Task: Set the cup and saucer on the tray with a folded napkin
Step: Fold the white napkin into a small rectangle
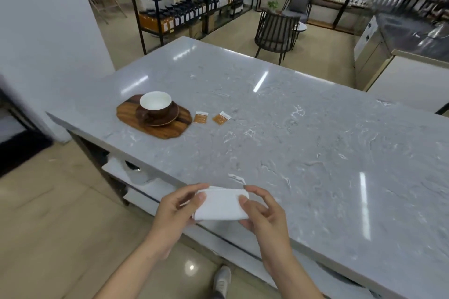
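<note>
Both hands hold a white napkin [220,206] at the counter's [315,141] near edge, well apart from the wooden tray [155,128], where the cup [155,102] already sits on its saucer [167,118]. Likely the fold is in hand: align the corners, press the crease flat, then carry it across. Left hand [177,211] and right hand [262,211] face each other, palms inward, thumbs and fingertips pinched on opposite napkin ends.
</note>
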Available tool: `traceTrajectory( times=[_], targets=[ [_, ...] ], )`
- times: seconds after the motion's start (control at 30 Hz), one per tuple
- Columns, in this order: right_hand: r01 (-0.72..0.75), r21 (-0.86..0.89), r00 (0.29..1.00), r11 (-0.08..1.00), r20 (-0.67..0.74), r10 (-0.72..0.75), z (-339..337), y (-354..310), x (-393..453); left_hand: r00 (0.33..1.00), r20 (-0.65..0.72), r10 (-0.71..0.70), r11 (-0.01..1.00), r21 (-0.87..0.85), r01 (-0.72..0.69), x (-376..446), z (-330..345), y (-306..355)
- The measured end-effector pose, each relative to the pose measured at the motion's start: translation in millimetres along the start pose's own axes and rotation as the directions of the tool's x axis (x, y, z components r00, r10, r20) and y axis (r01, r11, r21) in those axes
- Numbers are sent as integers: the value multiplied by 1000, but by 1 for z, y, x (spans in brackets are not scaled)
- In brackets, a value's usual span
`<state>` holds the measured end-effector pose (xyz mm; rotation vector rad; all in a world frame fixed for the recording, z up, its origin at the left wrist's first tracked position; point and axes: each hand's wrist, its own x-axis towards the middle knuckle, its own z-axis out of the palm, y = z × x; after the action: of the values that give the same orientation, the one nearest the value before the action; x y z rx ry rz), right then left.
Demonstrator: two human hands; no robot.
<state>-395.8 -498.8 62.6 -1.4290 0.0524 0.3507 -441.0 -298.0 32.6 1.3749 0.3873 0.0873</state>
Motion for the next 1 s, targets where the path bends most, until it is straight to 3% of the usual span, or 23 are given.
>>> traceTrajectory(
  times=[0.2, 0.57, 0.8, 1.0],
  targets=[
    [-56, 9, 997, 998, 59, 55, 41, 19, -22, 999, -4, -53, 998, -45, 53, -36, -53, -5],
    [-89, -89, 964, 992, 241, 108, 160, 42, 0, 975, -195, -105, 986, -146, 77, -38, -166, 7],
    [-59, -107, 979, 992, 188, 79, 254, 58, 19, 966, -217, -143, 965, -249, 86, -11, -250, 31],
    [-50, -96, 992, 994, 113, 61, 331, 72, 26, 976, -170, -136, 973, -209, 99, 11, -324, 43]
  ],
)
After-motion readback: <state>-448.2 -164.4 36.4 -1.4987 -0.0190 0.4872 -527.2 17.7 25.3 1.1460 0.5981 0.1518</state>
